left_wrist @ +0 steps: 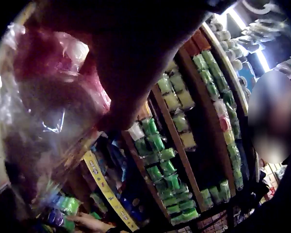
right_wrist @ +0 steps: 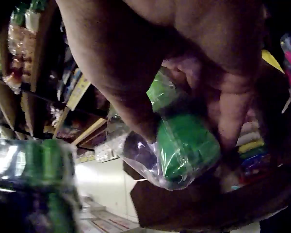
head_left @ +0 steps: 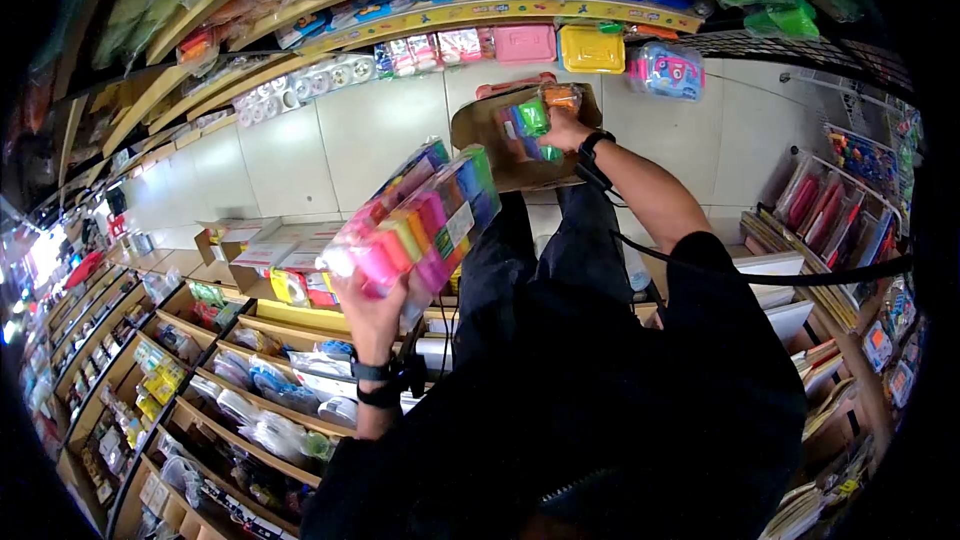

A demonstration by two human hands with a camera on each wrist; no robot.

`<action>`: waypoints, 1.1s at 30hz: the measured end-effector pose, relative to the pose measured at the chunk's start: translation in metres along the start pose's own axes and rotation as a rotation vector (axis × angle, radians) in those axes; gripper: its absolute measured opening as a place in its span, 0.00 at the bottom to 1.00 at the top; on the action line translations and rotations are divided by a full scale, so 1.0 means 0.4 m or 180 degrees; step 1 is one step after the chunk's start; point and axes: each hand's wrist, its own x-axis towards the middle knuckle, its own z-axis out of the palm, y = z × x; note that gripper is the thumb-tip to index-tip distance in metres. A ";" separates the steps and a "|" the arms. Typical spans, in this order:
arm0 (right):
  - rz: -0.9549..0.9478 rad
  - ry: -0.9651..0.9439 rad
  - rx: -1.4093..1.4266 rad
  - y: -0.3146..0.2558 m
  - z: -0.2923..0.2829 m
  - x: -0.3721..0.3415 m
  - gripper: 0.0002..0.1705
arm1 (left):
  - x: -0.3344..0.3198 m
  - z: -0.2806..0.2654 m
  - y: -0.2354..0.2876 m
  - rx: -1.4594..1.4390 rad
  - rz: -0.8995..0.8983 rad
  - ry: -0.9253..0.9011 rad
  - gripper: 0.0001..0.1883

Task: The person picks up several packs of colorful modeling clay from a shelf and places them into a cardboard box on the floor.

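My left hand (head_left: 372,318) grips clear-wrapped packs of multicoloured blocks (head_left: 415,240) by their pink end, left of my legs. They lean up and away, with their green and purple end near the cardboard box (head_left: 476,128). Over that open box, my right hand (head_left: 567,130) holds another clear-wrapped pack (right_wrist: 186,150) with a bright green end, thumb and fingers curled about it. More colourful packs lie inside the box beneath this hand. In the left wrist view, shiny wrapping (left_wrist: 53,111) fills the left side beside the dark, close-up hand.
Shelves with a yellow label strip (head_left: 480,12) run along the far side. Before them stand a pink box (head_left: 525,43), a yellow box (head_left: 592,48) and a clear tub (head_left: 668,72) on the pale tiled floor (head_left: 385,110). Low divided shelves (head_left: 270,340) line the near left; racks stand right.
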 end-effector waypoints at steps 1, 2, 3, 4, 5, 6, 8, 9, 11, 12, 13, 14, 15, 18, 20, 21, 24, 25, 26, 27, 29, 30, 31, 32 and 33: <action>0.0087 0.0019 -0.0302 0.014 0.009 0.018 0.37 | -0.014 -0.032 0.033 0.0243 -0.0219 -0.0021 0.17; 0.0092 0.0015 -0.0291 0.035 0.015 0.026 0.37 | -0.023 -0.052 0.046 0.0115 -0.0145 -0.0072 0.17; 0.0176 0.0052 -0.0018 0.048 0.012 0.025 0.40 | -0.030 -0.065 0.062 0.0120 -0.0042 -0.0025 0.18; 0.0262 0.0083 0.0249 0.061 0.009 0.022 0.42 | -0.035 -0.075 0.076 0.0122 0.0053 0.0021 0.18; 0.0352 -0.0102 0.0509 0.073 0.005 0.017 0.45 | -0.039 -0.083 0.086 0.0114 0.0027 0.0023 0.18; 0.0339 -0.0130 0.0485 0.100 0.018 0.019 0.45 | -0.040 -0.090 0.096 0.0036 0.0063 0.0001 0.19; 0.0161 0.0570 0.0265 0.153 0.054 0.046 0.44 | -0.037 -0.108 0.110 -0.0045 0.0138 0.0020 0.19; 0.0760 0.1111 0.0114 0.044 0.001 -0.040 0.39 | -0.038 -0.111 0.120 -0.0168 -0.0092 0.0062 0.19; 0.0201 0.1688 0.0315 -0.060 -0.080 -0.152 0.30 | -0.036 -0.125 0.151 -0.0361 -0.0290 0.0054 0.21; -0.0070 0.1883 0.0620 -0.125 -0.127 -0.223 0.23 | -0.040 -0.139 0.177 -0.0405 -0.0220 0.0110 0.21; -0.0103 0.1475 0.1127 -0.151 -0.154 -0.276 0.21 | -0.039 -0.154 0.211 0.0080 0.0213 0.0090 0.21; -0.0156 0.1075 0.1609 -0.166 -0.183 -0.324 0.18 | -0.035 -0.163 0.245 0.0563 0.0663 0.0096 0.22; 0.0242 0.0599 0.2222 -0.173 -0.200 -0.368 0.18 | -0.035 -0.171 0.274 0.0663 0.0866 0.0172 0.24; 0.0543 -0.0726 0.3307 -0.241 -0.247 -0.517 0.23 | -0.046 -0.194 0.356 0.0733 0.1616 0.0355 0.26; 0.0560 -0.1169 0.3504 -0.273 -0.251 -0.571 0.28 | -0.053 -0.215 0.421 0.0674 0.1846 0.0229 0.27; 0.0367 -0.1549 0.3849 -0.285 -0.257 -0.594 0.30 | -0.057 -0.224 0.452 0.0736 0.2281 0.0221 0.28; -0.0187 -0.1988 0.4313 -0.346 -0.299 -0.682 0.34 | -0.084 -0.232 0.536 0.0814 0.2921 0.0235 0.28; -0.0553 -0.2104 0.4452 -0.357 -0.313 -0.704 0.36 | -0.096 -0.232 0.565 0.0808 0.3217 0.0252 0.28; -0.0902 -0.2228 0.4584 -0.369 -0.321 -0.736 0.37 | -0.114 -0.232 0.591 0.0800 0.3493 0.0252 0.28; -0.1091 -0.2054 0.4677 -0.392 -0.335 -0.779 0.41 | -0.125 -0.230 0.617 0.0839 0.3849 0.0296 0.27; -0.1453 -0.1950 0.4924 -0.414 -0.365 -0.835 0.42 | -0.150 -0.235 0.661 0.0952 0.4434 0.0278 0.20; -0.1791 -0.1878 0.5173 -0.417 -0.381 -0.849 0.43 | -0.155 -0.230 0.674 0.1011 0.4733 0.0303 0.17; -0.1910 -0.1799 0.5222 -0.408 -0.396 -0.843 0.45 | -0.159 -0.218 0.685 0.1000 0.4782 0.0343 0.17; -0.1949 -0.1777 0.5182 -0.414 -0.414 -0.854 0.45 | -0.162 -0.199 0.693 0.1051 0.5073 0.0585 0.16; -0.2248 -0.1520 0.5188 -0.457 -0.432 -0.887 0.46 | -0.164 -0.180 0.699 0.1112 0.5350 0.0827 0.15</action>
